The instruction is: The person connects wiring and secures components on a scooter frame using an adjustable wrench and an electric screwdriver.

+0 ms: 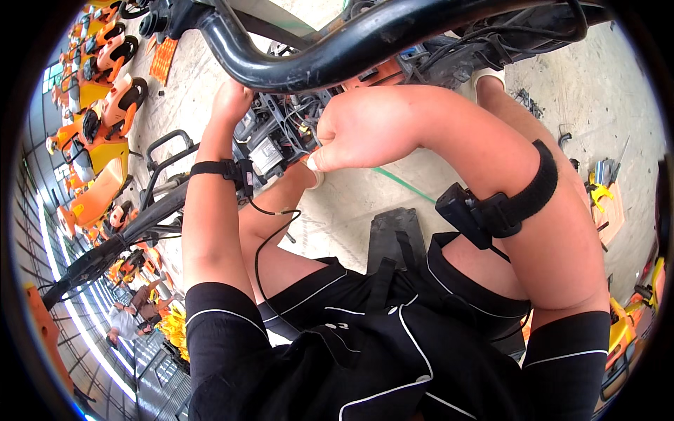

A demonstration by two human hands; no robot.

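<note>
Met a thick black handlebar (302,74) first, nearest the camera. Below, at left, saw the left grip (233,104) curled in, fingertips hidden; could not tell any hold. Found a grey box (265,156) and exposed wiring (305,129) between both grips. Judged the box stiff, best held by its edges; the wiring light, limp, easily torn, best pinched at connectors. Rightmost, saw the right grip (368,130) folded beside the wiring, contents hidden, hold uncertain.

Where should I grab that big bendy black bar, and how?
Probably wrap around the black bar along its middle stretch, coming from the near side: there it's a smooth, round tube with nothing fixed on, while cables crowd its right end.
</note>
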